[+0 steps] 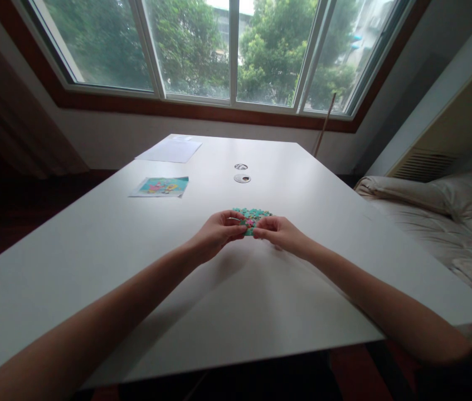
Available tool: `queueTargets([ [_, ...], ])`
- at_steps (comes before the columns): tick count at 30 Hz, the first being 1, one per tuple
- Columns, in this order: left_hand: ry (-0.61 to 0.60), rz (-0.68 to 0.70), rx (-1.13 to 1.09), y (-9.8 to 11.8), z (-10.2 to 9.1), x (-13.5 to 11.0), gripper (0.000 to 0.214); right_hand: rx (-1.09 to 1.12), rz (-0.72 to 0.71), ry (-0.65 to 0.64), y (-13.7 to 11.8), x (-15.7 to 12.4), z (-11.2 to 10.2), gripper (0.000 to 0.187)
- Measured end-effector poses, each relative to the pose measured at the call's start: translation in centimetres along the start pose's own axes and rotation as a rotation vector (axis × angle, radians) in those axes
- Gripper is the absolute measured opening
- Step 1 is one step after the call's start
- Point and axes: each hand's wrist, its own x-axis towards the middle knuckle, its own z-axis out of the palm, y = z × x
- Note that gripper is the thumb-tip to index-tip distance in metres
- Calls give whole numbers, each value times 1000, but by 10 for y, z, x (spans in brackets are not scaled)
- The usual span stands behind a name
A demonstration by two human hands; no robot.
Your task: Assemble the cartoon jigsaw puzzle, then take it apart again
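Note:
A small heap of teal jigsaw puzzle pieces [256, 213], with a few pink and yellow bits, lies on the white table in front of me. My left hand [221, 231] is at the near left side of the heap, its thumb and fingers closed on puzzle pieces. From the right, my right hand [281, 233] meets it with thumb and fingers also pinched on pieces. A pink-marked piece [249, 223] shows between the fingertips. Whether the two hands grip the same piece or separate ones cannot be made out.
A colourful picture sheet [162, 186] lies to the left on the white table [169, 328]. White paper [171, 150] is at the far left corner. Two round table inserts [242, 178] sit beyond the heap. A beige sofa [440, 211] stands right, a window behind.

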Motion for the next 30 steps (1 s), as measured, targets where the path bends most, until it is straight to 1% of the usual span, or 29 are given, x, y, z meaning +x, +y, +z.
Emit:
queueTargets([
  [3,20,18,5,-1,1,1,29,142,36,2,-2,2,-1,30],
  [5,35,53,22,0,2,1,27,246,88,-7,-4,2,-2,28],
  [9,58,151,65,2,4,-1,25,572,295,-115,-7,1,-7,24],
  [10,54,161,69,3,5,-2,25,639,328,-141,-7,1,-9,23],
  [12,32,148,62,3,6,-3,25,722,346,-179,-8,0,-11,22],
  [15,-14,72,25,2,7,-4,26,754,335,-200,-6,0,-12,21],
  [18,-40,9,-21,0,6,-3,27,705,309,-180,-4,1,-11,21],
  [20,-43,-10,-47,-1,5,-3,28,617,265,-134,-4,2,-10,22],
  [23,-43,-20,-73,-1,4,-2,30,416,171,-26,-5,2,-9,24],
  [25,-39,-13,-86,-1,5,-3,31,371,165,-1,-7,2,-8,23],
  [27,-31,10,-101,0,6,-3,33,475,235,-52,-8,1,-9,21],
  [30,-18,41,-130,1,8,-5,36,698,354,-183,-8,1,-13,18],
])
